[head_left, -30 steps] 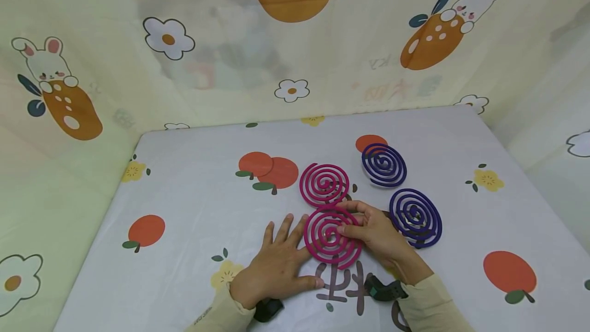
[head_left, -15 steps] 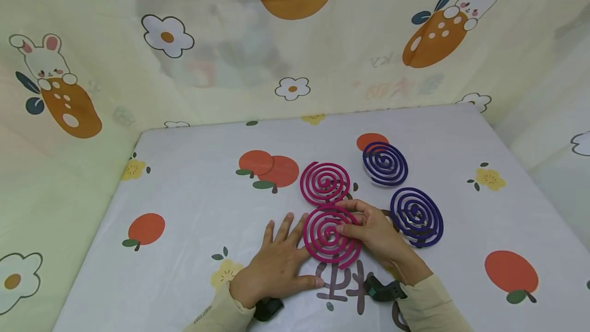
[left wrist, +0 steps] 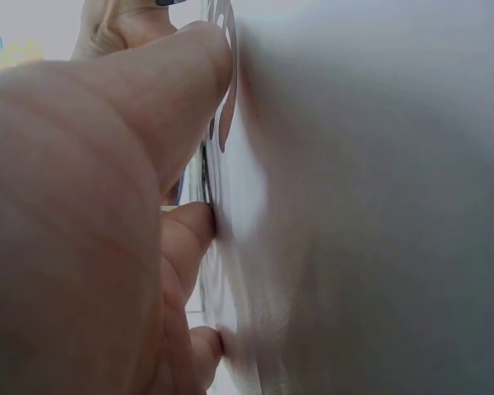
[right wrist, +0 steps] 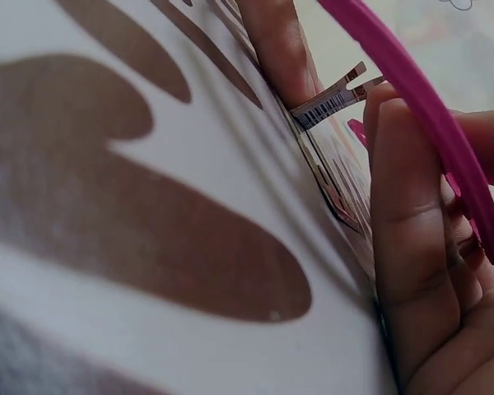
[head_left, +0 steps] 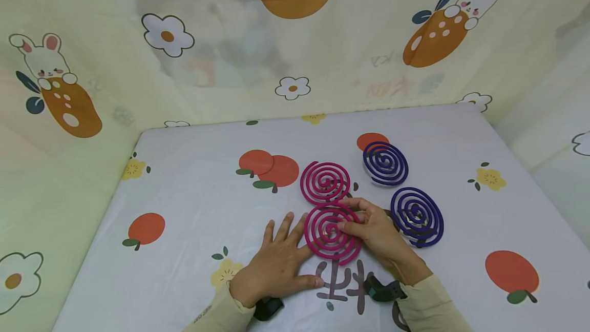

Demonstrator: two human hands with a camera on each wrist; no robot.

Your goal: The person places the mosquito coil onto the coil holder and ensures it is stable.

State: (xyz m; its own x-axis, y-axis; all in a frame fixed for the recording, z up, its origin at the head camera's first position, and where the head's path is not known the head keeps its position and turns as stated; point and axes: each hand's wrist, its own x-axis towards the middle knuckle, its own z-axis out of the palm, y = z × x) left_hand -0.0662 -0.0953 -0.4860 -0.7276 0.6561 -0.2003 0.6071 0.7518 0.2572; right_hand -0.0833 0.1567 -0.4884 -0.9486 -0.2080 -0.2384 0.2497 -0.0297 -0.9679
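Observation:
A pink mosquito coil (head_left: 322,258) is held slightly above the tabletop by my right hand (head_left: 382,237). The thumb lies over its right side, with fingers beneath. My left hand (head_left: 278,268) rests flat on the cloth with its fingers spread, one of them reaching under the coil. In the right wrist view, a small thin forked piece (right wrist: 333,103) with barcode stripes sticks up from the table under the coil, beside a fingertip. Its base is partly hidden. A second pink coil (head_left: 313,196) lies just behind the held one.
Two dark blue coils, a far one (head_left: 392,181) and a near one (head_left: 433,237), lie right of the pink ones. The tablecloth (head_left: 184,178) is printed with fruit and flowers. A patterned curtain (head_left: 221,91) rises along the table's back and sides.
The held pink coil has shifted very slightly away, its near edge now a little farther up the view. Both hands stay nearly in place.

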